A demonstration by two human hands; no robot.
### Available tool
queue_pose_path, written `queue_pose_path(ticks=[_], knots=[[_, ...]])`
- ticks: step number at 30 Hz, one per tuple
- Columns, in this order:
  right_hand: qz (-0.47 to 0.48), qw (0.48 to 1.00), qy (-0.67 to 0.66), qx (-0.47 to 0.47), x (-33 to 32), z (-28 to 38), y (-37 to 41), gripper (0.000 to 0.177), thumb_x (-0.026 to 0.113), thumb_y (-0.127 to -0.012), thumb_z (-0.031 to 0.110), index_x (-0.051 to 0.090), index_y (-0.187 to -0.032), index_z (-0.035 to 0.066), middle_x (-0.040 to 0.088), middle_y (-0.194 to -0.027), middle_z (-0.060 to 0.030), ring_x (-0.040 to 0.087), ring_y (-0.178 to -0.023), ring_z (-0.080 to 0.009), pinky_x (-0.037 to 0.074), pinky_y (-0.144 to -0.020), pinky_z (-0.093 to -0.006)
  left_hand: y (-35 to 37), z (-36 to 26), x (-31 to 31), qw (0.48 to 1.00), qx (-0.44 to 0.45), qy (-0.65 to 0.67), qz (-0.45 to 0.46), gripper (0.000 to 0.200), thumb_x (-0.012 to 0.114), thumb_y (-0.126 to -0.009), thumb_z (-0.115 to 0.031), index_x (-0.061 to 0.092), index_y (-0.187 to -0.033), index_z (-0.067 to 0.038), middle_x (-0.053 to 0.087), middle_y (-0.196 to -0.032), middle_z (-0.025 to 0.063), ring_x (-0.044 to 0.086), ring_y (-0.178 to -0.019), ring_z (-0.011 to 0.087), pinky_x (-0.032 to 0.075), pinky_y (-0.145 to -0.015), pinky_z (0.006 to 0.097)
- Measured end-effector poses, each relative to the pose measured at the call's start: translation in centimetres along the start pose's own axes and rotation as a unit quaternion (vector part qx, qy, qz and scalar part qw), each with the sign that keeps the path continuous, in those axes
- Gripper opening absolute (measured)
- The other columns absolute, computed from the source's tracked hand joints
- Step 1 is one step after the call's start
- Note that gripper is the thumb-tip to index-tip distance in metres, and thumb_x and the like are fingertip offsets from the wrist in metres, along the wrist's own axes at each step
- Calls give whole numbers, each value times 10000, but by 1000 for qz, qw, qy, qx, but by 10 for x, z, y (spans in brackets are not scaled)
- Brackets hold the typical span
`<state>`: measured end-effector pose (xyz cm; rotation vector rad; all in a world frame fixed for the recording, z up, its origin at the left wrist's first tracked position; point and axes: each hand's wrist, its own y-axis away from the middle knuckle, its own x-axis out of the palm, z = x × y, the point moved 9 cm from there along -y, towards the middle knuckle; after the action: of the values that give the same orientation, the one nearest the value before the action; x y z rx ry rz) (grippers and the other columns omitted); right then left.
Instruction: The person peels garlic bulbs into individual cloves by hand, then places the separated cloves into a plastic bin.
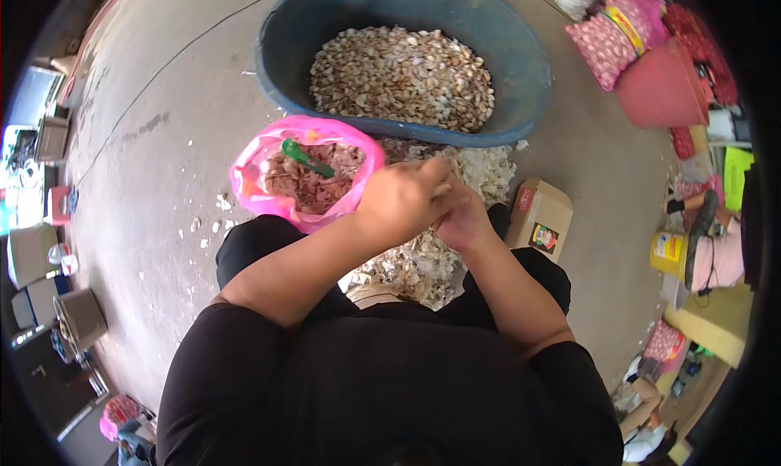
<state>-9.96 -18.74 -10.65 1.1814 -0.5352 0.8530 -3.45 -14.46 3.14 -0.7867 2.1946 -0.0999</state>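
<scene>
My left hand (404,197) and my right hand (465,219) meet in front of me, above a heap of pale papery peelings (423,266). Between them is a small pale piece (442,190), which looks like a garlic clove; the left fingers are curled round it and the right fingers touch it. Left of my hands lies an open pink plastic bag (244,171) holding reddish-brown skins and a green-handled tool (307,158). Beyond my hands stands a large blue tub (521,67) with many unpeeled cloves (399,71) inside.
A cardboard box (540,219) sits right of my knees. At the upper right are a red basin (663,87) and a pink mesh sack (606,43). A yellow bucket (669,253) and other seated people are at the right edge. Crates line the left side.
</scene>
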Motion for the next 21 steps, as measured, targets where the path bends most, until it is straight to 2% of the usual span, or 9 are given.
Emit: queue_pose_path(ticks=[4,5,7,10,11,14,16,18,21], knots=[[-27,997,-54,52,-12,-15,-5,240,439,-843,223,495,-1017,68,558,-894,-63,565,-834,-205,471,-745,-297,8,12,11,994,-32,-14,102,408,667,-669,-318,494,-921,-47,560,-848,159,586,-691,314,478,-584,374],[20,984,171,-53,-4,3,-11,269,431,-849,252,493,-1013,48,542,-947,-84,557,-848,-191,470,-749,-287,9,6,3,996,-16,2,91,418,674,-663,-298,497,-945,-45,557,-849,148,582,-701,314,475,-590,376],[106,981,159,17,-3,28,-45,377,430,-859,303,430,-1067,-12,508,-977,-140,538,-875,-219,470,-765,-315,14,-8,-21,998,34,18,42,421,672,-665,-269,501,-976,-43,545,-848,127,577,-714,300,473,-595,375],[-98,987,48,-119,43,115,-62,596,381,-877,398,314,-1187,-106,470,-1047,-269,516,-896,-373,449,-813,-409,37,-17,-20,984,54,30,165,401,669,-665,-239,503,-972,-42,538,-832,127,577,-703,295,475,-595,371],[-217,949,130,-191,39,141,-64,514,461,-857,345,379,-1148,-70,504,-1026,-227,535,-901,-307,460,-790,-368,47,-19,-19,978,72,42,190,363,656,-674,-229,505,-946,-44,531,-807,125,576,-691,287,476,-581,370],[-97,730,571,-364,113,126,-76,367,552,-793,241,490,-1019,-41,577,-852,-134,565,-706,-200,473,-639,-321,64,-23,-31,968,90,84,219,329,646,-680,-227,503,-915,-46,520,-779,121,570,-661,282,475,-563,375],[100,726,668,-130,123,17,-103,205,542,-800,165,545,-916,-4,598,-780,-92,583,-734,-135,475,-638,-285,69,-16,-43,975,85,82,188,298,642,-680,-216,498,-879,-46,510,-757,115,565,-630,280,469,-549,382],[176,443,866,-150,132,-65,-101,125,509,-771,83,584,-841,11,614,-766,-152,596,-719,-273,473,-641,-382,73,-2,-55,982,72,65,164,293,640,-682,-216,497,-871,-45,512,-759,112,565,-626,282,469,-551,381],[4,247,960,-132,50,-110,-177,288,382,-806,119,533,-1007,-23,540,-1045,-207,567,-885,-323,460,-760,-397,79,22,-65,987,33,39,153,292,639,-681,-224,500,-869,-50,512,-753,103,565,-631,285,469,-556,375]])
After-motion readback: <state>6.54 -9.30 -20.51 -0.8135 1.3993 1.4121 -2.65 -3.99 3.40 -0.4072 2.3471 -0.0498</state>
